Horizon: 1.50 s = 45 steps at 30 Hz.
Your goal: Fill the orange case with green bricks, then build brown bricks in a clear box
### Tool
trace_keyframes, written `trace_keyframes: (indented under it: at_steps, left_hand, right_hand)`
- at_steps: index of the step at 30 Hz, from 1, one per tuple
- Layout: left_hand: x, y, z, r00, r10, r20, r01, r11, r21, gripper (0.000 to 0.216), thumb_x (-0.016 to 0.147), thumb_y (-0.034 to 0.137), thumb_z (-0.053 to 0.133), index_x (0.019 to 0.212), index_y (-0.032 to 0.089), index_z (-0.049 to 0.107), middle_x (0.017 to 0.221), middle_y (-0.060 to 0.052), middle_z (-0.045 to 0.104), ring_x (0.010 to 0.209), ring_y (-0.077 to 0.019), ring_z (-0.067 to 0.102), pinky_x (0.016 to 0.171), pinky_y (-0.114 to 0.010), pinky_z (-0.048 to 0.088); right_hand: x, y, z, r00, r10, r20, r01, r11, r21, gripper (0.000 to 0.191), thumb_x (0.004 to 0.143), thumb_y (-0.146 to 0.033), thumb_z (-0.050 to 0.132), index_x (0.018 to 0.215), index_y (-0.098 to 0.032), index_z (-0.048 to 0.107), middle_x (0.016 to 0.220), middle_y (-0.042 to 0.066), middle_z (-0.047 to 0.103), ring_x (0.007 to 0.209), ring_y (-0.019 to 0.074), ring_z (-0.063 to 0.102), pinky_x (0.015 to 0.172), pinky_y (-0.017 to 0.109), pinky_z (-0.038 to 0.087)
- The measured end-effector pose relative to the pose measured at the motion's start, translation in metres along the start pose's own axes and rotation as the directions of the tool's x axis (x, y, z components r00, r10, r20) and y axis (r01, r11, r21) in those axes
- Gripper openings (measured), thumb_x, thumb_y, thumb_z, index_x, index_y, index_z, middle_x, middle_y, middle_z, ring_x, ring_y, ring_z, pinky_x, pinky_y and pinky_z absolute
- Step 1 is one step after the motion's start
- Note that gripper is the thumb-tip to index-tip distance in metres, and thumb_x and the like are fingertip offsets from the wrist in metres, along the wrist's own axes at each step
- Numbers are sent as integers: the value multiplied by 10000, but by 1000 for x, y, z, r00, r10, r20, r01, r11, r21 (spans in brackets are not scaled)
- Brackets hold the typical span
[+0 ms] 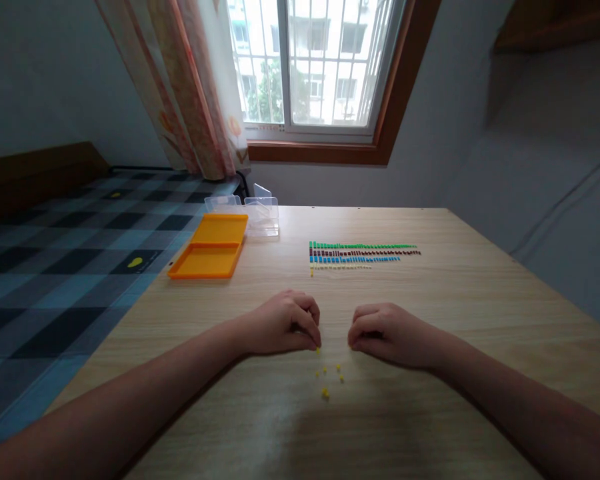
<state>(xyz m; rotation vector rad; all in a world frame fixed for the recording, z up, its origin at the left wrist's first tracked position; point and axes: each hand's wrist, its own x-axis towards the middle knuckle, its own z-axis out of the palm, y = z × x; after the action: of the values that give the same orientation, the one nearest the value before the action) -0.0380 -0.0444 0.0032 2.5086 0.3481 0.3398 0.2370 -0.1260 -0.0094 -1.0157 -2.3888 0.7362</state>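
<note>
My left hand is closed in a pinch, with a tiny yellow piece showing at its fingertips just above the tabletop. Across a short gap, my right hand is pinched too, and a speck of yellow shows at its fingertips, mostly hidden. Several loose yellow pieces lie scattered on the wood nearer to me, below both hands. Beyond the hands run rows of tiny pieces: a green row, a dark brown row, a blue row and a pale row. A yellow piece sits at the near left end.
An open orange case rests on the left part of the wooden table. Clear plastic boxes stand behind it. A bed with a checked cover adjoins the table's left side. A window and a curtain are at the back.
</note>
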Motion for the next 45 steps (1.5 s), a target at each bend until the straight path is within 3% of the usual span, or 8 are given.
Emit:
trace_keyframes:
  at_steps: [8, 12, 17, 22, 28, 32, 40, 45]
  left_hand:
    - [-1, 4, 5, 996, -35, -87, 53, 975, 217, 198, 982, 258, 579, 928, 227, 767, 968, -40, 687, 842, -147, 650, 798, -254, 496]
    - [1, -1, 7, 990, -50, -134, 93, 937, 336, 222, 1012, 281, 531, 936, 215, 729, 960, -45, 683, 868, -167, 641, 814, -274, 495]
    - [0, -8, 6, 955, -160, -248, 257, 864, 432, 216, 1010, 273, 541, 911, 202, 720, 972, -63, 694, 908, -205, 628, 813, -318, 504]
    - [-2, -16, 1, 914, -214, -344, 349, 847, 400, 201, 994, 270, 574, 893, 204, 735, 991, -77, 699, 972, -236, 606, 864, -361, 507]
    - [-3, -22, 2, 886, -246, -394, 393, 850, 351, 172, 979, 254, 597, 897, 207, 741, 991, -77, 694, 971, -235, 601, 866, -369, 507]
    - [-3, -22, 2, 880, -268, -392, 409, 849, 336, 154, 971, 236, 603, 899, 207, 736, 981, -67, 696, 971, -234, 608, 865, -368, 506]
    - [-3, -22, 2, 878, -272, -395, 407, 857, 315, 163, 965, 241, 597, 880, 212, 733, 972, -64, 699, 959, -228, 615, 847, -356, 509]
    - [-3, -25, 3, 870, -290, -399, 405, 882, 240, 166, 956, 229, 596, 868, 212, 737, 953, -60, 706, 948, -220, 628, 849, -348, 514]
  right_hand:
    - [12, 18, 9, 974, -49, -220, 5, 980, -197, 200, 1007, -254, 591, 918, -196, 761, 855, 44, 713, 800, 168, 655, 734, 270, 487]
    - [24, 29, 7, 970, -96, -225, 31, 961, -276, 204, 1016, -256, 582, 951, -199, 767, 874, 50, 717, 814, 170, 663, 752, 269, 496]
    - [59, 45, -1, 967, -128, -221, 49, 942, -332, 164, 988, -210, 618, 935, -198, 773, 889, 51, 728, 821, 166, 670, 752, 258, 496]
    - [87, 55, -2, 962, -149, -228, 64, 937, -343, 151, 974, -208, 630, 946, -207, 778, 919, 50, 730, 816, 163, 672, 745, 256, 495]
    - [77, 52, 1, 934, -159, -319, 52, 946, -319, 211, 979, -200, 568, 990, -175, 777, 868, 71, 722, 724, 147, 638, 686, 252, 483]
    - [72, 47, 2, 941, -173, -292, 72, 943, -326, 194, 939, -193, 591, 908, -182, 782, 774, 46, 701, 661, 138, 612, 631, 245, 453]
    - [79, 49, 3, 953, -108, -283, -12, 920, -392, 233, 985, -220, 557, 953, -204, 788, 817, 50, 712, 727, 155, 649, 681, 254, 459]
    - [77, 48, 4, 951, -142, -274, 30, 926, -376, 213, 980, -222, 576, 981, -214, 789, 835, 50, 714, 734, 156, 650, 689, 257, 458]
